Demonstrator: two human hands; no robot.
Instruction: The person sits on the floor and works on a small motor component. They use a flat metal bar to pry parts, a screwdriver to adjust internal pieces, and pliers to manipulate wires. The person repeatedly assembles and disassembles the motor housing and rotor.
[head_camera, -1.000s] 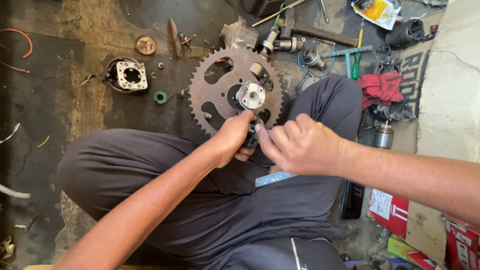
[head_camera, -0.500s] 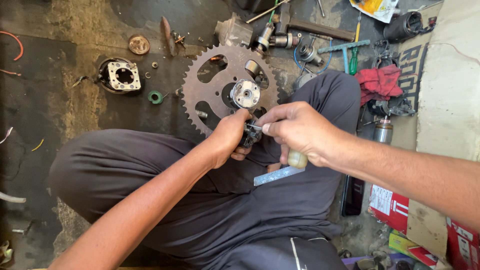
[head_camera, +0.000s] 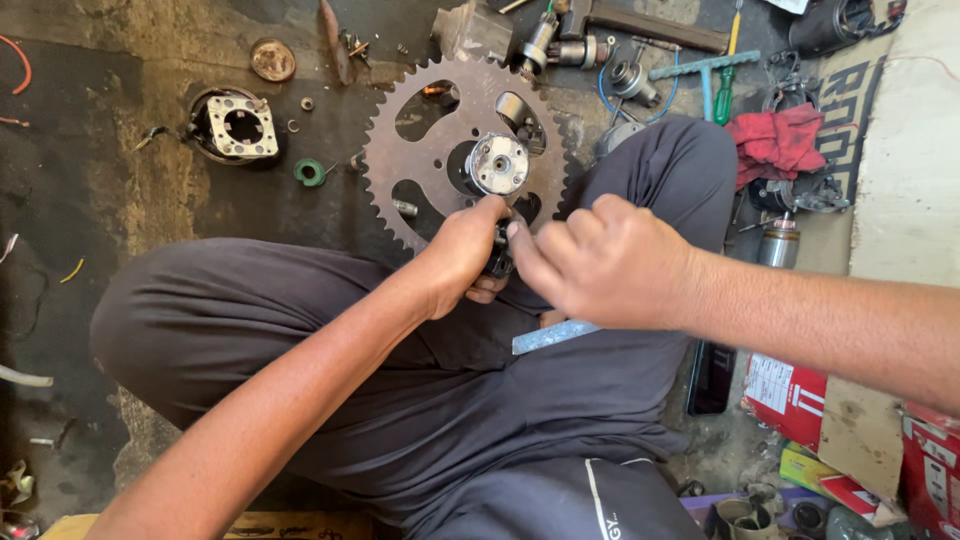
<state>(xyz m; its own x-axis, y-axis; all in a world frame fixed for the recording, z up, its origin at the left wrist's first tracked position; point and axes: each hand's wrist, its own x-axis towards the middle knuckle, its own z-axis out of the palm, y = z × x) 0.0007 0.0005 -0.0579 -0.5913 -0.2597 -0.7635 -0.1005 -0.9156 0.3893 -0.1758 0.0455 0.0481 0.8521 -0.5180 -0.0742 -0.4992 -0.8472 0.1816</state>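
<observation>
The left hand (head_camera: 462, 255) and right hand (head_camera: 600, 262) are closing their fingers more tightly than a moment ago around a small dark part (head_camera: 497, 258) over the lap, just below the rusty sprocket (head_camera: 455, 150) on the floor.

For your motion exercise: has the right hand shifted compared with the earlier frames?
Yes. Against the fixed sprocket, the right hand has rolled knuckles-up over the small dark part; the pale piece it showed earlier is hidden.

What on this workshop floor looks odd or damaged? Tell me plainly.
The large sprocket is brown with rust over its whole face. Parts and tools lie scattered loose about it, such as a green ring and a round housing. Both hands, left and right, close on a small dark part.
</observation>
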